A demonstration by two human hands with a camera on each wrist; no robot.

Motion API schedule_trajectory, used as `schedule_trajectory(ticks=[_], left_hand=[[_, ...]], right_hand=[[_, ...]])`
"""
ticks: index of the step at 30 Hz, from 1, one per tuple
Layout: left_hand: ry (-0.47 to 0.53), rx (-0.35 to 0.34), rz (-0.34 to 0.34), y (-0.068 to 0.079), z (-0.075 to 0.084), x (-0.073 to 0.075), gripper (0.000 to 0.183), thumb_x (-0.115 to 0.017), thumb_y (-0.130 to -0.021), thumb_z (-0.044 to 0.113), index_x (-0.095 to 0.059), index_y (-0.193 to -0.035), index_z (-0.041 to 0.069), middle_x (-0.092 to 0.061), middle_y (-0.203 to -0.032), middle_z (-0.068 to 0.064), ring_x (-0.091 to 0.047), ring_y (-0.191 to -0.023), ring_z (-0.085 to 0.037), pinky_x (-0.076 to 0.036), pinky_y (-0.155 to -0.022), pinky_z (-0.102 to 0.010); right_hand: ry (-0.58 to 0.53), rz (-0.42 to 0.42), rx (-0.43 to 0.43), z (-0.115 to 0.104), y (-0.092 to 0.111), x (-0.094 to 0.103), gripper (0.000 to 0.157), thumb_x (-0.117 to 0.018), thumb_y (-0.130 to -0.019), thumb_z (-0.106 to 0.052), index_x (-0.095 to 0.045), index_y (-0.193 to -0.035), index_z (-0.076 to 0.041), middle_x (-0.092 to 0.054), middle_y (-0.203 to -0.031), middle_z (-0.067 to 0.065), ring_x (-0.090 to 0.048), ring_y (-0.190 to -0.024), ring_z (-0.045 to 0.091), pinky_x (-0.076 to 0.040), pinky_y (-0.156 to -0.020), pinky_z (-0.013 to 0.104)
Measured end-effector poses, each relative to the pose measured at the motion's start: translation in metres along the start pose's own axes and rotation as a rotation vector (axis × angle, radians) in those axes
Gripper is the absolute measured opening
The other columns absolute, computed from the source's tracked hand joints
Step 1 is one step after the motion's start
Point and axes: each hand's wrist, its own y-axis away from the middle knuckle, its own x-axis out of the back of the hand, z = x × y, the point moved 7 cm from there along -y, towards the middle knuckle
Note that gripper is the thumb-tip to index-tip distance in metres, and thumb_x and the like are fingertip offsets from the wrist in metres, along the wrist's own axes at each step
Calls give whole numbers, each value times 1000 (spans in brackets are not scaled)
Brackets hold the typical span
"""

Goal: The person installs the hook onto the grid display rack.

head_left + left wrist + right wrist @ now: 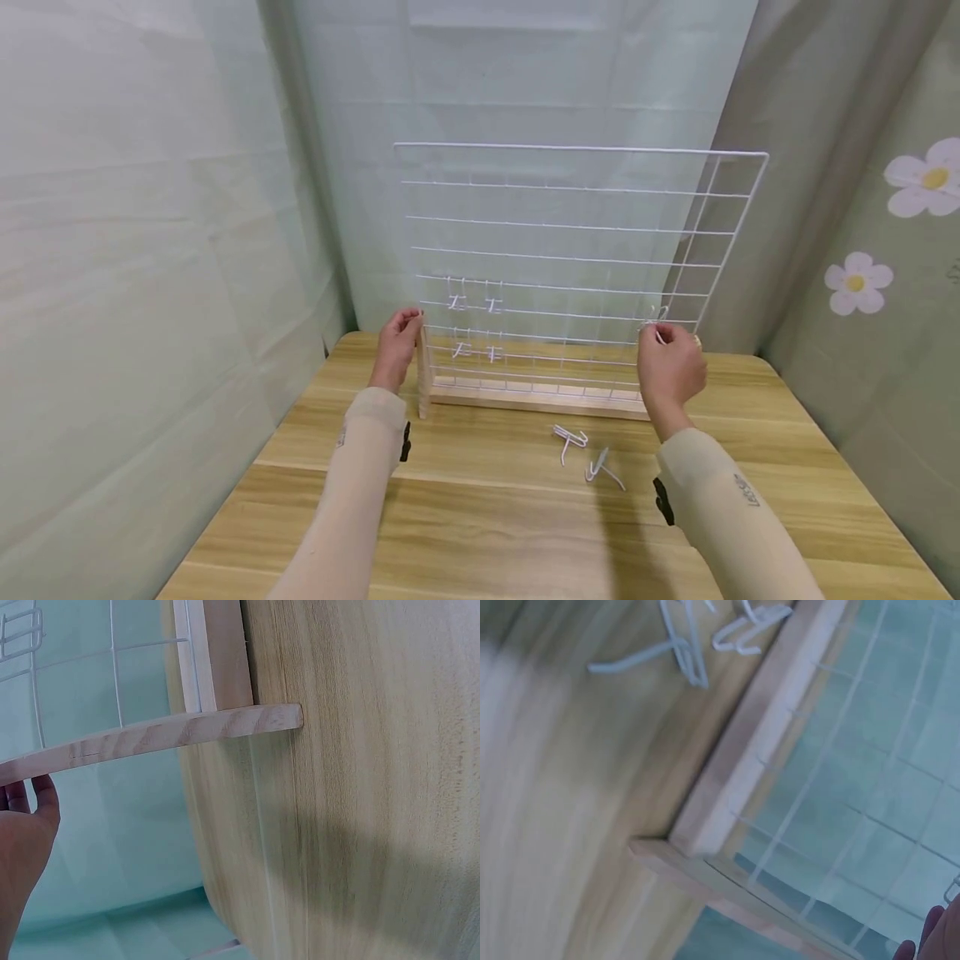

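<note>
A white wire grid rack [555, 287] stands on a wooden base with wooden side posts. My left hand [399, 343] holds the top of its left side post [165, 735], fingertips against the wood. At the right part of the grid, my right hand [672, 362] pinches a white wire hook [660, 314] against the lower wires; the fingers cover most of it. In the right wrist view only the fingertips [937, 934] show at the corner. Several matching hooks [492, 302] hang on the left part of the grid, in two rows.
Two loose white hooks lie on the wood-grain table in front of the base, one [572, 440] behind the other [603, 468]. Pale curtains [150, 250] enclose the table [480, 525] at the back and both sides.
</note>
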Motion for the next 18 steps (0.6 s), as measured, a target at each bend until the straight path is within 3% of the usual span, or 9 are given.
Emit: schedule_trajectory(ticks=[18], left_hand=[[-16, 38, -13, 3, 1, 1, 37, -50, -105, 28, -53, -133, 3, -52, -127, -10, -48, -115, -23, -41, -104, -38]], right_hand=[[84, -97, 1, -22, -23, 5, 37, -54, -94, -36, -75, -107, -8, -73, -106, 11, -64, -99, 36, -43, -79, 51]])
